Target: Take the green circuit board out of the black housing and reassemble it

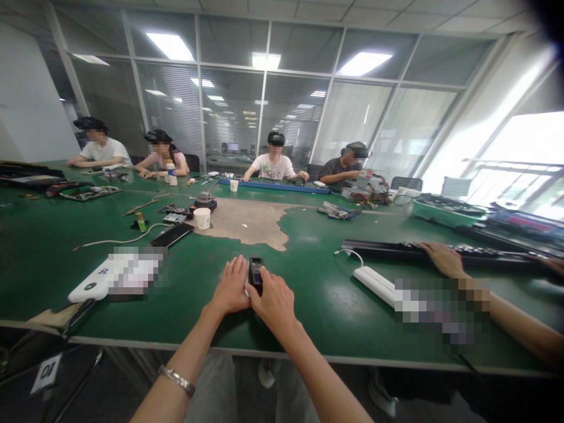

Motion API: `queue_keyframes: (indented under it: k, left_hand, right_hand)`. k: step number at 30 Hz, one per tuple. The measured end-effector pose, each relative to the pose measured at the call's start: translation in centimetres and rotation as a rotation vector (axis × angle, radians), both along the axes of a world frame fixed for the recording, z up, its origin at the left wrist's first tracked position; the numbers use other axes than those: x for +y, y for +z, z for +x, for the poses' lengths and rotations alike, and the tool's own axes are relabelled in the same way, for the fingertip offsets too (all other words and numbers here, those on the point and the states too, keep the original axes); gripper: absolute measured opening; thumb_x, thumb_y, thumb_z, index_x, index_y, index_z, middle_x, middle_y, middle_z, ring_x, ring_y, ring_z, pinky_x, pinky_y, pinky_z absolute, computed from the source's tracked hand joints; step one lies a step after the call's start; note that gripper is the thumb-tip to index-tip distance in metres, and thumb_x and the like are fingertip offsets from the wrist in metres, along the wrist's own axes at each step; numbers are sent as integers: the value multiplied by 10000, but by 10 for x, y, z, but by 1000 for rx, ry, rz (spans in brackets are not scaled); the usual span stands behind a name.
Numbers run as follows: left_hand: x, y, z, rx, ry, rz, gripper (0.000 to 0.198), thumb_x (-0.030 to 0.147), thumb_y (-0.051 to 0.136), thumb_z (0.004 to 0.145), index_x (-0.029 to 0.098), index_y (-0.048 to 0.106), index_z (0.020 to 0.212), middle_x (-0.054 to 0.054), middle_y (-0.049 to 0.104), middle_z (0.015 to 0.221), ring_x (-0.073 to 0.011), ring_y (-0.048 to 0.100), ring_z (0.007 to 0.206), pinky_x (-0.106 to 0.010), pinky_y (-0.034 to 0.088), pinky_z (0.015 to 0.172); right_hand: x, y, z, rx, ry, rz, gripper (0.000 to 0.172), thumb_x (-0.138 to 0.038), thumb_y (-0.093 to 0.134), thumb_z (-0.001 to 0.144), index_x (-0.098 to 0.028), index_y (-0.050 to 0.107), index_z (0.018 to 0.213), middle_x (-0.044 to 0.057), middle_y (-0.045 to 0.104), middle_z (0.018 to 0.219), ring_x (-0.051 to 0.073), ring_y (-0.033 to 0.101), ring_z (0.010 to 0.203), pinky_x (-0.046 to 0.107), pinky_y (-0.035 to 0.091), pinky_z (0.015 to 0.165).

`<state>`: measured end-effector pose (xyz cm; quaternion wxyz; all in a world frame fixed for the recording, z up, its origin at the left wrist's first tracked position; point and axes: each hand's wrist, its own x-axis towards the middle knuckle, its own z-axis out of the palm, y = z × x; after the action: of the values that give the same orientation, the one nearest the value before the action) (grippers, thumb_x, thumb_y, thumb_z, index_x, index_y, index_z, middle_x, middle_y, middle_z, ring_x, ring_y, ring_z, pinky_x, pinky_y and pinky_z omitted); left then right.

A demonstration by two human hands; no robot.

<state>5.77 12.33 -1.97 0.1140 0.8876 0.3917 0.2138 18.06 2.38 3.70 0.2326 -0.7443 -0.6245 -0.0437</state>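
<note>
A small black handheld device [255, 275] stands upright between my hands, near the table's front edge. My left hand [230, 286] presses against its left side. My right hand [274, 302] wraps over its right side, and the fingers of both hands meet around its lower part. The device's lower end is hidden by my fingers. On the green tabletop [304, 311], a white power strip [374, 285] lies to my right and a black smartphone [172, 235] lies ahead on my left.
A co-worker's hand [444, 259] rests on a long black keyboard-like unit [396, 249] at right. Left of me lies a white device [88, 288], partly blurred. A paper cup [202, 218], circuit boards and cables lie farther along. Several seated people work across the table.
</note>
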Motion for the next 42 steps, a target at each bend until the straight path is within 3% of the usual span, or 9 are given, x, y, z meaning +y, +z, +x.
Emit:
queue_keyframes:
  k: [6,12,16,21,24,29,36,42]
  left_hand:
    - [-2,4,0,38,14,24,951,432,553,714,73,137,1490,-168,125,1567,-318,49,1448,-507,52,1166]
    - [-6,13,0,75,22,-4,1159,739,562,645,71,137,1492,-184,112,1565,-346,35,1444,-517,47,1160]
    - [-7,16,0,63,25,-35,1194,838,508,621,111,149,1498,-166,79,1573,-344,14,1446,-515,43,1157]
    - [-3,19,0,57,42,-104,1206,855,506,609,124,154,1501,-169,60,1573,-360,-3,1442,-538,45,1146]
    - [1,23,0,67,58,-159,1226,862,516,589,135,145,1503,-181,38,1571,-382,-7,1436,-565,45,1132]
    - [6,28,6,96,45,-137,1294,873,564,505,135,180,1496,-185,3,1571,-409,-49,1425,-571,13,1128]
    - [2,13,13,42,21,-87,1269,842,577,529,80,209,1474,-204,51,1566,-396,-23,1432,-537,48,1146]
    - [3,8,12,-6,-7,-74,1175,798,602,571,106,256,1455,-202,106,1561,-361,9,1442,-536,63,1148]
  right_hand:
    - [6,6,4,86,21,18,567,-392,547,829,-188,449,1349,105,666,1087,239,623,1006,319,441,860]
    - [3,25,29,187,19,238,493,-376,480,875,-246,461,1351,57,631,1209,205,597,1076,302,441,906]
    - [-4,12,56,188,-91,245,508,-378,482,871,-219,467,1353,77,620,1225,220,594,1082,325,445,916]
    - [-14,-20,71,102,-124,167,526,-387,489,874,-193,461,1362,86,633,1174,231,580,1065,343,444,913]
    - [-19,-27,68,57,-115,194,528,-440,484,886,-190,471,1352,95,591,1238,239,536,1115,350,435,930]
    - [-21,-26,65,22,-89,220,540,-471,468,900,-203,448,1369,100,562,1270,238,504,1130,354,438,918]
    - [-17,-32,73,53,-43,213,489,-378,453,917,-160,467,1354,100,619,1186,234,533,1082,363,431,934]
    - [-13,-10,54,188,26,355,491,-413,442,927,-172,474,1354,100,602,1231,225,535,1110,371,419,967]
